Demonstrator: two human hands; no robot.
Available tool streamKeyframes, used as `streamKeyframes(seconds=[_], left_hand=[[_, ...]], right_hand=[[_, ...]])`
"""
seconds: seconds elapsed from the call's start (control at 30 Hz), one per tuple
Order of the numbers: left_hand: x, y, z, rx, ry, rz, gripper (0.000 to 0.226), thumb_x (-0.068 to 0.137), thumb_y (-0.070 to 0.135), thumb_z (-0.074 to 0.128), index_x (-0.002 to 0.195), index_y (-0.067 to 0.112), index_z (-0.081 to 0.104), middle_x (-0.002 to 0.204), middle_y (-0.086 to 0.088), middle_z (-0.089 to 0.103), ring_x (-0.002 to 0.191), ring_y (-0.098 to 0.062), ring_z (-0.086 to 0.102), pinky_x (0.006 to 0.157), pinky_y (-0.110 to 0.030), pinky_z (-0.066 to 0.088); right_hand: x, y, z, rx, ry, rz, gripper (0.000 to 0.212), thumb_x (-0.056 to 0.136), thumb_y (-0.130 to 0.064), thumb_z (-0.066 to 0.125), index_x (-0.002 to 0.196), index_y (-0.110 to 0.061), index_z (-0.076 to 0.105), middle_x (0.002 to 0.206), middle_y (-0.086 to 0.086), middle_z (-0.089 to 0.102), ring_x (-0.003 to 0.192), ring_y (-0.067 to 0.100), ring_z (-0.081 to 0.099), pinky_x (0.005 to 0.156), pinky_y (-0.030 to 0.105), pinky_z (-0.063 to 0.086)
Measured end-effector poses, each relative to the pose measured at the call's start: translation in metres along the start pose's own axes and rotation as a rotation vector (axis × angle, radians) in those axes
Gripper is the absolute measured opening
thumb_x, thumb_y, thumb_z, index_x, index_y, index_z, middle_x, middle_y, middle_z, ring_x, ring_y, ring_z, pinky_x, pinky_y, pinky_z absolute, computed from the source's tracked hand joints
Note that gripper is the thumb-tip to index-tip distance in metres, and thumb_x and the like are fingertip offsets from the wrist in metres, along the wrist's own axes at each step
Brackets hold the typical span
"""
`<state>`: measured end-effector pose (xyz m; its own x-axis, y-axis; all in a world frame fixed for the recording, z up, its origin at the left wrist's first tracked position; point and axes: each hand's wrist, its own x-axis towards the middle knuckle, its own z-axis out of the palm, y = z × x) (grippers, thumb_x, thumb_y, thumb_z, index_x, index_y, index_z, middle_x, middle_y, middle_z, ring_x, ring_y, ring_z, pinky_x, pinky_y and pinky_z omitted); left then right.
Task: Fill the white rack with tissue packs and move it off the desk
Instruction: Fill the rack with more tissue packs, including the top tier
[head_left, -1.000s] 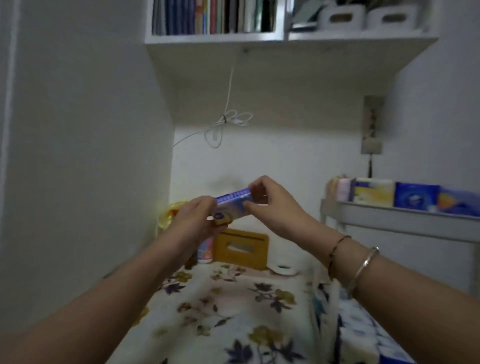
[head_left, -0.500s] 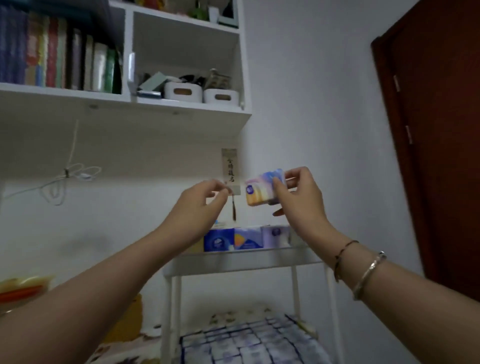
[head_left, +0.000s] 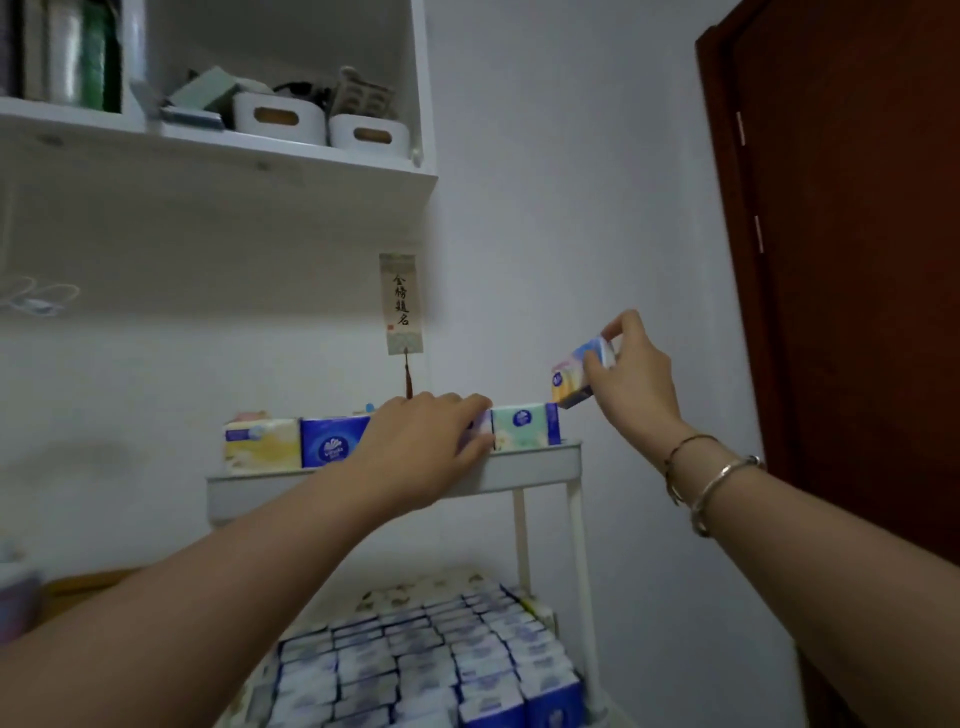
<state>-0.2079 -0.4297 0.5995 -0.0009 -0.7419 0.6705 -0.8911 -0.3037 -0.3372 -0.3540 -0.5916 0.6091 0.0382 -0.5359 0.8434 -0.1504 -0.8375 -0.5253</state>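
The right hand (head_left: 631, 376) pinches a tissue pack (head_left: 581, 376) just above the white rack's top tray (head_left: 535, 462), past its right end; the left hand (head_left: 426, 441) lies flat-fingered on the row (head_left: 332, 441); released there, it likely drops outside.

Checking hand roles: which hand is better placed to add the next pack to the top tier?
Right. The right hand already pinches a tissue pack above the row's right end; the left hand rests on packs in the white rack.

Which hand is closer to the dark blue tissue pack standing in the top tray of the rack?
Left. The left hand rests on the packs right beside the dark blue tissue pack. The right hand is past the tray's right end, holding another pack in the air.
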Motion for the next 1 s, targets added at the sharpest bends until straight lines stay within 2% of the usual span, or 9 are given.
streamKeyframes(seconds=[0.13, 0.27, 0.33, 0.43, 0.5, 0.57, 0.63, 0.77, 1.0], left_hand=[[0.000, -0.002, 0.002, 0.019, 0.020, 0.015, 0.032, 0.098, 0.049, 0.030, 0.120, 0.030, 0.046, 0.108, 0.005, 0.062, 0.091, -0.018, 0.058, 0.075, -0.034, 0.043], [-0.003, -0.003, 0.004, 0.012, 0.016, 0.021, 0.033, 0.099, 0.047, 0.029, 0.123, 0.031, 0.044, 0.112, 0.004, 0.062, 0.092, -0.017, 0.057, 0.078, -0.035, 0.044], [-0.008, -0.002, 0.003, -0.006, 0.010, 0.010, 0.039, 0.099, 0.045, 0.031, 0.135, 0.032, 0.038, 0.127, 0.005, 0.057, 0.105, -0.016, 0.055, 0.089, -0.035, 0.043], [-0.026, 0.003, 0.007, -0.096, 0.090, 0.077, 0.051, 0.099, 0.037, 0.037, 0.148, 0.033, 0.024, 0.152, 0.009, 0.033, 0.136, -0.014, 0.033, 0.113, -0.034, 0.023], [-0.040, 0.010, 0.013, -0.150, 0.187, 0.223, 0.050, 0.094, 0.024, 0.046, 0.143, 0.029, 0.036, 0.150, 0.007, 0.037, 0.138, -0.015, 0.030, 0.115, -0.033, 0.020], [-0.047, 0.021, 0.022, -0.157, 0.189, 0.387, 0.044, 0.085, 0.015, 0.047, 0.129, 0.023, 0.052, 0.139, 0.004, 0.050, 0.131, -0.017, 0.039, 0.112, -0.033, 0.029], [-0.048, 0.033, 0.036, -0.154, 0.140, 0.474, 0.038, 0.080, 0.011, 0.046, 0.115, 0.021, 0.058, 0.125, 0.003, 0.057, 0.120, -0.017, 0.047, 0.104, -0.032, 0.036], [-0.046, 0.045, 0.059, -0.175, 0.000, 0.418, 0.029, 0.087, 0.013, 0.049, 0.109, 0.025, 0.062, 0.110, 0.006, 0.061, 0.107, -0.015, 0.050, 0.100, -0.031, 0.036], [-0.065, 0.035, 0.115, -0.214, -0.479, 0.214, 0.031, 0.097, 0.030, 0.041, 0.124, 0.029, 0.057, 0.130, 0.007, 0.054, 0.119, -0.018, 0.046, 0.100, -0.033, 0.033]], right_hand=[[0.003, 0.000, -0.005, -0.203, 0.002, -0.056, 0.011, 0.095, -0.016, 0.047, 0.104, -0.010, 0.045, 0.089, 0.010, 0.055, 0.077, 0.030, 0.056, 0.064, 0.039, 0.051], [-0.007, 0.007, 0.005, -0.217, -0.100, 0.020, 0.009, 0.094, -0.018, 0.048, 0.100, -0.011, 0.049, 0.090, 0.012, 0.059, 0.076, 0.030, 0.057, 0.062, 0.031, 0.043], [-0.012, 0.009, 0.010, -0.153, -0.095, 0.021, 0.010, 0.093, -0.022, 0.049, 0.097, -0.012, 0.050, 0.088, 0.011, 0.061, 0.075, 0.029, 0.059, 0.060, 0.031, 0.044], [-0.024, 0.017, 0.006, -0.095, -0.046, 0.006, 0.009, 0.092, -0.022, 0.051, 0.096, -0.014, 0.050, 0.086, 0.009, 0.058, 0.073, 0.024, 0.056, 0.055, 0.028, 0.039], [-0.037, 0.031, -0.001, -0.104, -0.068, 0.033, 0.009, 0.091, -0.022, 0.053, 0.095, -0.014, 0.051, 0.085, 0.008, 0.057, 0.071, 0.021, 0.054, 0.052, 0.027, 0.037], [-0.050, 0.048, -0.005, -0.114, -0.108, 0.123, 0.009, 0.090, -0.021, 0.054, 0.094, -0.013, 0.052, 0.083, 0.009, 0.059, 0.067, 0.019, 0.054, 0.050, 0.027, 0.038], [-0.060, 0.063, -0.003, -0.096, -0.219, 0.262, 0.008, 0.090, -0.021, 0.054, 0.093, -0.013, 0.054, 0.077, 0.011, 0.064, 0.061, 0.021, 0.060, 0.048, 0.029, 0.046], [-0.082, 0.081, 0.015, -0.088, -0.500, 0.483, 0.009, 0.089, -0.019, 0.056, 0.096, -0.013, 0.056, 0.067, 0.010, 0.064, 0.048, 0.018, 0.061, 0.037, 0.020, 0.044], [-0.112, 0.105, 0.048, -0.140, -0.759, 0.543, 0.020, 0.086, -0.023, 0.065, 0.102, -0.015, 0.056, 0.062, 0.004, 0.066, 0.045, 0.013, 0.061, 0.040, 0.020, 0.045]])
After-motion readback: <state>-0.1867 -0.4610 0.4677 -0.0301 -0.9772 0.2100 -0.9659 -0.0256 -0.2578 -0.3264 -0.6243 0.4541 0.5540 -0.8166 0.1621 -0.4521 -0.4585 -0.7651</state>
